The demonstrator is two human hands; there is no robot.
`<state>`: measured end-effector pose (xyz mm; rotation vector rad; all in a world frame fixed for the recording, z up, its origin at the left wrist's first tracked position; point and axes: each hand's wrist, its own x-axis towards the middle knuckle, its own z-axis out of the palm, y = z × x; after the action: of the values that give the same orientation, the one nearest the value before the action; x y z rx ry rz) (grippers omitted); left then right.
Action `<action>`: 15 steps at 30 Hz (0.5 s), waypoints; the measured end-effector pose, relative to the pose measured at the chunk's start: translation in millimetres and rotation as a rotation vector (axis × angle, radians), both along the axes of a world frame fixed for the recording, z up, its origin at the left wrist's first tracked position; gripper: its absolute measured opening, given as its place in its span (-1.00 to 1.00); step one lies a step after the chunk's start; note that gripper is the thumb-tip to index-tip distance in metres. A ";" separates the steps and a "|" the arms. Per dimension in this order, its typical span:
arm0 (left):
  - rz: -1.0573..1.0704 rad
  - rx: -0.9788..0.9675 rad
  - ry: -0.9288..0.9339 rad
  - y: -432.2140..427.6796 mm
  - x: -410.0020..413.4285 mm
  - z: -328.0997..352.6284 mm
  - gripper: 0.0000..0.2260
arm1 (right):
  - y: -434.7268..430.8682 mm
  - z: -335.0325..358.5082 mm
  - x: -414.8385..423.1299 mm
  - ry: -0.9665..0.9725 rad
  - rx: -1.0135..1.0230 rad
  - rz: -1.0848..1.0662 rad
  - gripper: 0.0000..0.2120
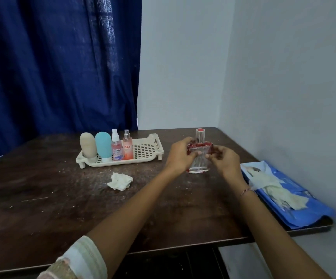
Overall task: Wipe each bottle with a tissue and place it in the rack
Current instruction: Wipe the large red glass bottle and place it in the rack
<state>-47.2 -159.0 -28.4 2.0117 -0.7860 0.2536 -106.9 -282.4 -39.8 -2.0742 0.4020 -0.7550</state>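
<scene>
both hands hold the clear red-trimmed bottle (pixel 199 158) upright, cap up, toward the far right corner of the table (pixel 62 208). the left hand (pixel 178 156) curls its fingers round the bottle's left side, and the right hand (pixel 225 158) pinches its right edge. whether its base rests on the table or hangs just above is hard to tell. neither hand has a tissue; the crumpled tissue (pixel 120 181) lies near the front edge of the rack (pixel 155 141). the rack sits to the bottle's left, with four bottles (pixel 116 148) crowded at its left end and its bare right end nearest. the left hand is closer to it.
</scene>
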 end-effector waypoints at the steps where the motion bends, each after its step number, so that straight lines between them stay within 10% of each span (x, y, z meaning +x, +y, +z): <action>1: 0.005 -0.006 -0.016 8.4 3.7 3.4 -0.61 | 5.8 3.1 4.2 -0.023 0.012 0.022 -0.64; 15: 0.120 -0.108 -0.216 167.5 61.8 10.9 -0.63 | 131.0 11.7 81.4 -0.201 0.151 0.408 -0.66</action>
<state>14.6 8.5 -17.6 1.9528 -0.7675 0.5786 -25.5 -151.5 -28.1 -1.8359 -0.0755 -0.6536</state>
